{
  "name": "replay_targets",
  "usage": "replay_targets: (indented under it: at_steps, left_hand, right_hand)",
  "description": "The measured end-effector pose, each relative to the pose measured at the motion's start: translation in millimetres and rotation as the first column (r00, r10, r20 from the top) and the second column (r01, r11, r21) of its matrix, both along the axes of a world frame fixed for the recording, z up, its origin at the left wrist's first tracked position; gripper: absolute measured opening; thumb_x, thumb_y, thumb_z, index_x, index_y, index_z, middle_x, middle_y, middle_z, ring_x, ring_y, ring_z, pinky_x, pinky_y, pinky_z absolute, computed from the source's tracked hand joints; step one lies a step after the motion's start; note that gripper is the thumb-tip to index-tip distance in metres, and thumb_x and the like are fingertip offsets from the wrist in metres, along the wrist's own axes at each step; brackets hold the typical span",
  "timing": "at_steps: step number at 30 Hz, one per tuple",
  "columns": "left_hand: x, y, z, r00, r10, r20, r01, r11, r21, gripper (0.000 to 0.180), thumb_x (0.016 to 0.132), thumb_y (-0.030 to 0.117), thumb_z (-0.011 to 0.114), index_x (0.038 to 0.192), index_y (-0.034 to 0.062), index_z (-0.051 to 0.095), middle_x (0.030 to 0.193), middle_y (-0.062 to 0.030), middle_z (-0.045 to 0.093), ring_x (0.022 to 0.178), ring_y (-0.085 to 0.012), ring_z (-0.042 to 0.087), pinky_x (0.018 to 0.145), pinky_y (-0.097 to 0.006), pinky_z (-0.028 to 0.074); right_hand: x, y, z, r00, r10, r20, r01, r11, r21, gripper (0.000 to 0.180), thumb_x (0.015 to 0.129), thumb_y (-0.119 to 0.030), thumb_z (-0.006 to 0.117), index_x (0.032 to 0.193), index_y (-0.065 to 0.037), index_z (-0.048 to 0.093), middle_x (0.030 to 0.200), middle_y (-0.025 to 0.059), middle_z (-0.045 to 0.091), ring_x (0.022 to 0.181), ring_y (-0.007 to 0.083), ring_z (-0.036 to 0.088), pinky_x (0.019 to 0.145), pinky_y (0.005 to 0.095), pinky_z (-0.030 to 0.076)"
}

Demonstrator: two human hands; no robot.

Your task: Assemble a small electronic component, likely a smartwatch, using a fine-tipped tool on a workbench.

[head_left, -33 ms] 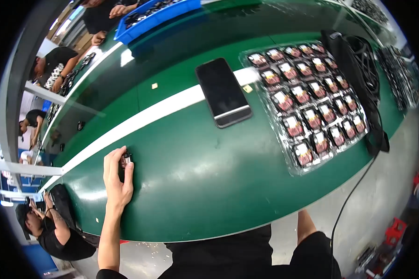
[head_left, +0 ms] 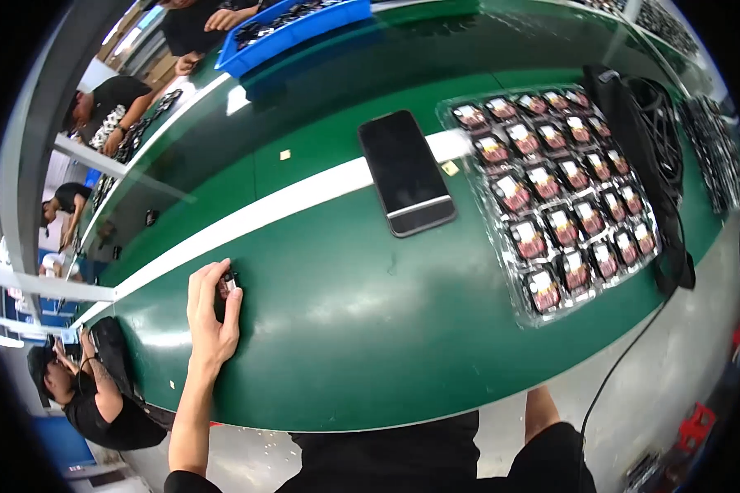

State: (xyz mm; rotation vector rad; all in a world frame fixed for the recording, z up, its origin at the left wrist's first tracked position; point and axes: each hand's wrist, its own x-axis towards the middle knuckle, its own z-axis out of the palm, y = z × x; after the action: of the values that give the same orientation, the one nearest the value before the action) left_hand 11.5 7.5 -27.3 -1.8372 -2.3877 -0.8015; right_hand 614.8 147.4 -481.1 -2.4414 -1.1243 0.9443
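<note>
My left hand [head_left: 213, 324] rests on the green tabletop, left of the middle. Its fingers and thumb are closed around a small black item [head_left: 227, 285] with a pale and reddish face. Most of that item is hidden by the fingers, so its exact kind does not show. My right forearm [head_left: 540, 411] reaches toward the table's near edge, and the hand itself is out of sight there. A clear plastic tray [head_left: 510, 300] at the right holds rows of small black items with white and reddish faces. Between hand and tray lies a black smartphone [head_left: 407, 172], screen up.
A black bag [head_left: 633, 140] with coiled cable lies beyond the tray; a thin cord [head_left: 625, 353] hangs off the edge. A blue bin [head_left: 296, 33] of dark parts stands at the back. Several co-workers [head_left: 99, 403] sit along the left. A white strip [head_left: 247, 215] crosses the green table [head_left: 345, 353].
The whole view has shifted slightly, so the table things sit a little lower and further right. My left hand keeps its hold on the small black item.
</note>
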Motion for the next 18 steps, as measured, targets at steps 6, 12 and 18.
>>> replay_targets:
  at_steps: [6, 12, 18]
  left_hand:
    - [3, -5, 11, 0.994, 0.006, -0.105, -0.007, 1.000, -0.009, 0.049, 0.093, 0.005, 0.083, 0.140, -0.0002, 0.070, 0.132, -0.0218, 0.068, 0.119, -0.0393, 0.067, 0.103, -0.045, 0.056]
    - [4, -9, 10, 0.992, 0.010, -0.127, -0.012, 1.000, -0.018, 0.049, 0.092, 0.008, 0.087, 0.138, 0.0018, 0.072, 0.132, -0.0194, 0.069, 0.118, -0.0374, 0.068, 0.102, -0.045, 0.056]
    - [5, -1, 13, 0.993, -0.023, -0.112, 0.021, 1.000, -0.019, 0.048, 0.092, 0.008, 0.088, 0.137, 0.0014, 0.072, 0.133, -0.0169, 0.069, 0.117, -0.0357, 0.067, 0.100, -0.044, 0.057]
  right_hand:
    - [-164, 95, 28, 0.935, 0.310, -0.171, -0.295, 0.949, 0.106, 0.035, 0.092, -0.032, 0.082, 0.108, 0.000, 0.085, 0.109, 0.0267, 0.084, 0.105, 0.0466, 0.081, 0.093, 0.0541, 0.063]
    - [-222, 96, -25, 0.863, 0.435, -0.258, -0.397, 0.899, 0.186, 0.033, 0.092, -0.030, 0.082, 0.107, -0.001, 0.084, 0.107, 0.0267, 0.083, 0.102, 0.0471, 0.081, 0.091, 0.0548, 0.063]
    - [-192, 80, -37, 0.838, 0.508, -0.199, -0.463, 0.855, 0.235, 0.031, 0.092, -0.029, 0.081, 0.105, -0.001, 0.084, 0.105, 0.0267, 0.083, 0.100, 0.0476, 0.081, 0.089, 0.0554, 0.063]
